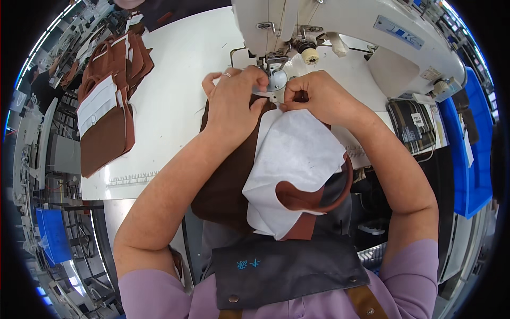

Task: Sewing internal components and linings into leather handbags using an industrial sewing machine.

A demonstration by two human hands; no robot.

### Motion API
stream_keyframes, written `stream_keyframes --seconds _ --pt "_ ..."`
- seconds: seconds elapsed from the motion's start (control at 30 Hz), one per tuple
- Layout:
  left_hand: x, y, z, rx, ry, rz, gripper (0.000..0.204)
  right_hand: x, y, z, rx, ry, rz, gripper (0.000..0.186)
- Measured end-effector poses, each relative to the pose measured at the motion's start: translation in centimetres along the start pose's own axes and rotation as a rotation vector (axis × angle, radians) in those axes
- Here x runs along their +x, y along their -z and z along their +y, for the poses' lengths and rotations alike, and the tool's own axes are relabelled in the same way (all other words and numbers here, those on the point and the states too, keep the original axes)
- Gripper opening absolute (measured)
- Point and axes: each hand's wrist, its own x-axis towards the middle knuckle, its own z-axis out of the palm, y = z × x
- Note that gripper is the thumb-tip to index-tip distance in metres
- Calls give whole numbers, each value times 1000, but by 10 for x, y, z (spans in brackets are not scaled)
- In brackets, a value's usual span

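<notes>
Far L: stack of brown bag pieces (106, 146) w/ loop handles lies along the L edge of the white surface (175, 98); a ruler strip (133, 178) runs nr its front L corner.

L arm comes up from lower L, elbow bent & out wide, forearm slanting in to the R over the front edge. L hand (232, 101) is palm down, wrist a bit arched, on the dark brown cloth (226, 183); thumb & index are apart, thumb tip nr the cloth's far end, other fingers curled, ring on one.

Mid: dark brown cloth & white piece (297, 151) lie side by side, partly overlapping, far ends just short of the presser foot (273, 64) of the sewing machine (414, 32), the rest hanging past the front edge. Reddish-brown loop handle (345, 186) shows by the white piece.

R hand (321, 95): knuckles up, wrist bent inward, thumb & index together, clamped on the white piece's far edge. R elbow out wide, forearm angled up & L.

Far R: plaid item (410, 125) nr the R edge, then blue bin (473, 154) beyond.
</notes>
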Motion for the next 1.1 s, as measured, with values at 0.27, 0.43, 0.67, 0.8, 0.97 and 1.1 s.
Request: stream_keyframes --seconds 0.27,0.43,0.67,0.8,0.97,1.1 --pt "-23 5 10 247 -270 -414 38 6 4 14 26 40 -19 13" --pt "-35 8 12 140 -161 -330 49 6 10 10 -28 10 6 11" --pt "-9 2 11 455 -376 -240 36 12 9 23 49 -15 86 13" --pt "-7 -6 6 319 -284 -176 34 16 12 25 31 -65 99 17" --pt "-5 -10 -2 271 -254 -151 35 21 13 26 9 -114 86 22" --pt "-5 -9 -4 146 -199 -169 37 23 10 27 39 -115 160 14"
